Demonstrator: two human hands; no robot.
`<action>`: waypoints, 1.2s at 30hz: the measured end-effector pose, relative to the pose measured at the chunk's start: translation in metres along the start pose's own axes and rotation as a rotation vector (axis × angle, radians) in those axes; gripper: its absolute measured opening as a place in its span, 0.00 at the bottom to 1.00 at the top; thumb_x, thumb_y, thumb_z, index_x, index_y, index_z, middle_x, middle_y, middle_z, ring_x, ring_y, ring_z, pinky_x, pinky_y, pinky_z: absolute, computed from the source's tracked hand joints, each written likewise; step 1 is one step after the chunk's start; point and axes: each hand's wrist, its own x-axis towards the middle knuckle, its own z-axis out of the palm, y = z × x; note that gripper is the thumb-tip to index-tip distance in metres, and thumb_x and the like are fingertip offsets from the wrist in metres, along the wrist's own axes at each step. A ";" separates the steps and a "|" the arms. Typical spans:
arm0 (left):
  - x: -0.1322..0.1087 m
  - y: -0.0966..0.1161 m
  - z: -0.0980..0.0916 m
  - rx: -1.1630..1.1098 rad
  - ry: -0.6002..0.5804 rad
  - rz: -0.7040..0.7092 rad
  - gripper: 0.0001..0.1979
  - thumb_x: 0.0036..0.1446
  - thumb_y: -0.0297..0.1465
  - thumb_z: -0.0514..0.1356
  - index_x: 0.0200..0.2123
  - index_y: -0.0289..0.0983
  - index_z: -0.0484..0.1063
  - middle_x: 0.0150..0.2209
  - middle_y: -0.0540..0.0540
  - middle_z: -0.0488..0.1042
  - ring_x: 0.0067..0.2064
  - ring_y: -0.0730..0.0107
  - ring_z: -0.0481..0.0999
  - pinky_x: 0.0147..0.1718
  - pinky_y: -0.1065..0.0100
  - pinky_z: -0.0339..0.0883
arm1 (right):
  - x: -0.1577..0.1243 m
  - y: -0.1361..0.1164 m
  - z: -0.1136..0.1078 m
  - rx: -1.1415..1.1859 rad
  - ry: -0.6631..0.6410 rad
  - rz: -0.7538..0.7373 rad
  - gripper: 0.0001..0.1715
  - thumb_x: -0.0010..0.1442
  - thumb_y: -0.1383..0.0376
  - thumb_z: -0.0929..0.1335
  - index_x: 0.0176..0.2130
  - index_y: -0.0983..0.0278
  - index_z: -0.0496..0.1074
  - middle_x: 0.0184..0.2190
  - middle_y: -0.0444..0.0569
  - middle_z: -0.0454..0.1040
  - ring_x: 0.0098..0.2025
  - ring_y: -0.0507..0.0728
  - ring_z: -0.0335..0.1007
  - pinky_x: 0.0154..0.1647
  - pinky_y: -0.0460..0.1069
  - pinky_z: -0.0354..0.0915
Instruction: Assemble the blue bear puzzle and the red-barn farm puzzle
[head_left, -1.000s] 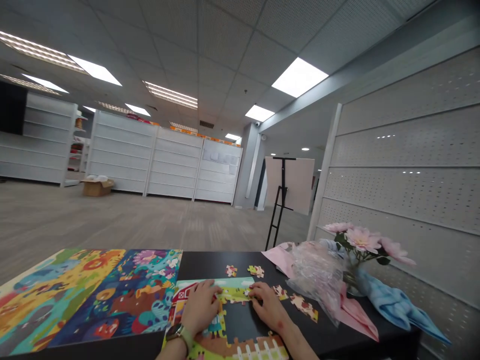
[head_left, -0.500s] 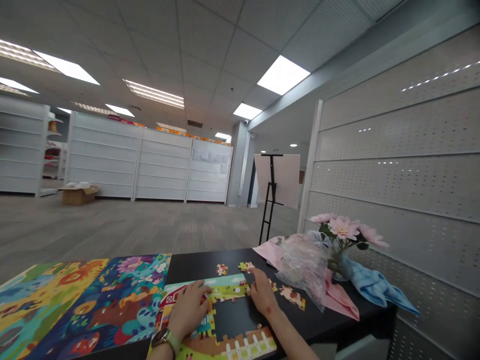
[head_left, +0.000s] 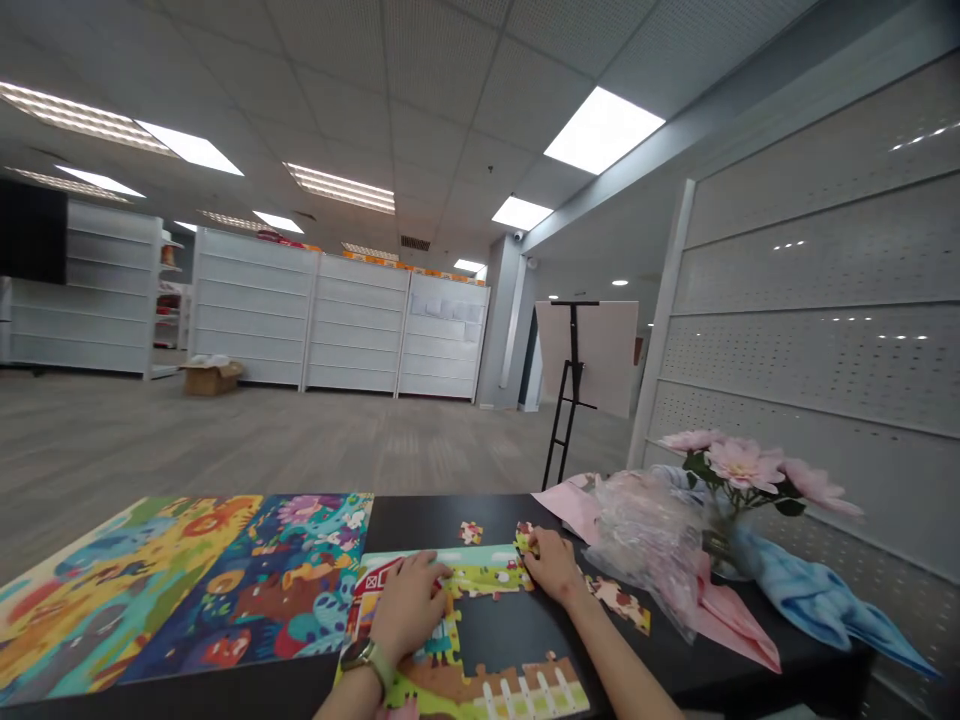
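Part-built jigsaw puzzle (head_left: 480, 690) on black table (head_left: 420, 515), right under both hands. L hand (head_left: 409, 605), w/ watch (head_left: 366, 658), palm down on puzzle's top-left, fingers together, hold unclear. R hand (head_left: 553, 565) at top-right, fingertips on yellow-green piece (head_left: 525, 541), narrow grip, can't tell if pinched. Loose piece (head_left: 471, 533) just ahead of hands; brown-red piece (head_left: 617, 605) right of R hand. Further right: plastic wrap (head_left: 649, 550), pink flowers (head_left: 739, 465) in glass vase (head_left: 721, 545), blue cloth (head_left: 825, 600). Left of L hand: colourful printed board (head_left: 187, 590).

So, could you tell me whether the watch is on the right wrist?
No, the watch sits on the left wrist; the right wrist is bare.
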 end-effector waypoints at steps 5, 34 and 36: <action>0.000 -0.001 0.000 -0.022 0.006 -0.002 0.21 0.54 0.31 0.52 0.49 0.50 0.75 0.60 0.49 0.69 0.63 0.58 0.63 0.61 0.56 0.51 | -0.001 0.003 -0.004 -0.104 0.089 0.215 0.17 0.61 0.56 0.64 0.43 0.65 0.72 0.42 0.59 0.77 0.48 0.67 0.72 0.46 0.55 0.61; -0.001 0.001 -0.002 -0.030 0.033 -0.014 0.20 0.53 0.31 0.53 0.48 0.50 0.76 0.59 0.49 0.71 0.62 0.59 0.64 0.61 0.56 0.53 | 0.049 -0.085 0.020 0.158 -0.240 -0.098 0.27 0.57 0.60 0.71 0.56 0.59 0.69 0.50 0.51 0.76 0.54 0.61 0.69 0.53 0.52 0.63; 0.000 0.001 -0.001 -0.021 0.025 -0.013 0.20 0.54 0.31 0.53 0.48 0.50 0.76 0.59 0.49 0.70 0.62 0.59 0.64 0.60 0.57 0.53 | 0.063 -0.099 0.028 0.204 -0.306 -0.100 0.26 0.60 0.60 0.72 0.56 0.60 0.68 0.49 0.51 0.75 0.51 0.60 0.72 0.52 0.54 0.66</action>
